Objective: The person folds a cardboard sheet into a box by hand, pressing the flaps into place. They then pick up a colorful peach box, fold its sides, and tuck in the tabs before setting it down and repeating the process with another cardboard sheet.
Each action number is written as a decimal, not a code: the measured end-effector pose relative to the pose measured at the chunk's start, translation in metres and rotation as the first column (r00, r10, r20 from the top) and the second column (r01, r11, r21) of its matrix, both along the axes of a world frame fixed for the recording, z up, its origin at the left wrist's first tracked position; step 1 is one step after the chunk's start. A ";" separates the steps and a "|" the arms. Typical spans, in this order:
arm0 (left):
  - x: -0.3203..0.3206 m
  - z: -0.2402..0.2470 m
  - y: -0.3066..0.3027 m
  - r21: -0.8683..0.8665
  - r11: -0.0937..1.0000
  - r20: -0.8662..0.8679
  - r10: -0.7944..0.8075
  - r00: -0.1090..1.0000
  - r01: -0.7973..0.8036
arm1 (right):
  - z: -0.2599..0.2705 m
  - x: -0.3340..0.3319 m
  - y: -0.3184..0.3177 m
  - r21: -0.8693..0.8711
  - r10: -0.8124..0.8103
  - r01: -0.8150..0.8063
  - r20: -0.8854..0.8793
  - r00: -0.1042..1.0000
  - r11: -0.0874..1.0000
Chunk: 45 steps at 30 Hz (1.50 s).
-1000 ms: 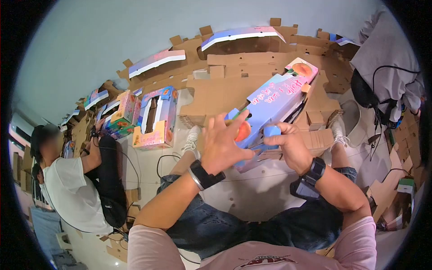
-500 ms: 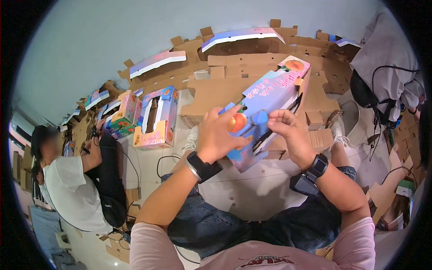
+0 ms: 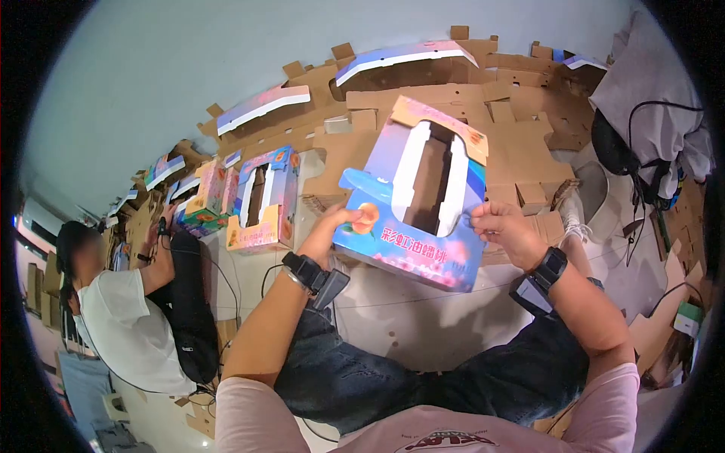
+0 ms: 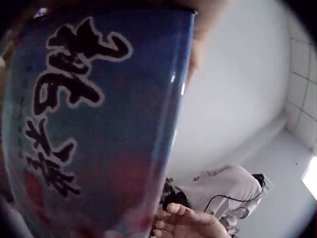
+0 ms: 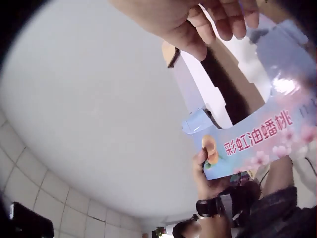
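A blue and pink printed fruit carton (image 3: 427,260) is held tilted above my lap, its long white-edged opening facing up. My left hand (image 3: 323,235) grips its near left corner, the thumb beside the printed peach and the fingers hidden underneath. A blue corner tab (image 3: 368,183) sticks out just above that thumb. By the carton's right edge is my right hand (image 3: 507,230), with loosely curled fingers and nothing between them. Dark lettering covers the carton's side (image 4: 109,124) in the left wrist view. The right wrist view shows my right hand (image 5: 198,25) overlapping the carton's opening.
Brown cardboard trays (image 3: 529,170) lie in front of me, with more standing along the wall. Another finished-looking carton (image 3: 264,200) stands on the floor to the left, near a seated person (image 3: 128,317). Grey cloth (image 3: 653,106) and cables hang at the right.
The carton has turned from lying on its side, lettered panel up, to having its opening up. My left hand moved down to its left corner; my right hand let go of the blue tab.
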<state>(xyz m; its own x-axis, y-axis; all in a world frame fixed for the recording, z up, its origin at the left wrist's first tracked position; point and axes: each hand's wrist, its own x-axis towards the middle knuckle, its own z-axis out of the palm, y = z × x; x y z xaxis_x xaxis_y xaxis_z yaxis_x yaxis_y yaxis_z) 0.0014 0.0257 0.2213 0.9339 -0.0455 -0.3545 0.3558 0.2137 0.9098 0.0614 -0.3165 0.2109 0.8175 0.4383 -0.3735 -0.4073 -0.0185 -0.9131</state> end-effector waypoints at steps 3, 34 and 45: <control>-0.005 -0.013 -0.005 -0.015 0.999 -0.092 -0.033 0.995 0.031 | -0.005 -0.002 0.004 -0.083 -0.084 0.091 0.079 0.993 0.992; 0.007 -0.090 -0.011 -0.099 0.971 -0.223 -0.234 0.946 0.216 | -0.084 0.048 -0.026 -0.037 -0.060 0.052 -0.289 0.955 0.998; 0.008 -0.093 -0.004 -0.124 0.964 -0.255 -0.260 0.931 0.235 | -0.075 0.045 -0.025 0.114 -0.070 0.122 -0.386 0.920 0.986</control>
<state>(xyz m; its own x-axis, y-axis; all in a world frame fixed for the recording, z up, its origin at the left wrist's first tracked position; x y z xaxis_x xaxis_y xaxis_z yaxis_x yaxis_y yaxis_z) 0.0095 0.0221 0.1282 0.7606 -0.3059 -0.5726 0.6346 0.1642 0.7552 0.1062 -0.3418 0.1362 0.6667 0.4317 -0.6075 -0.7169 0.1487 -0.6811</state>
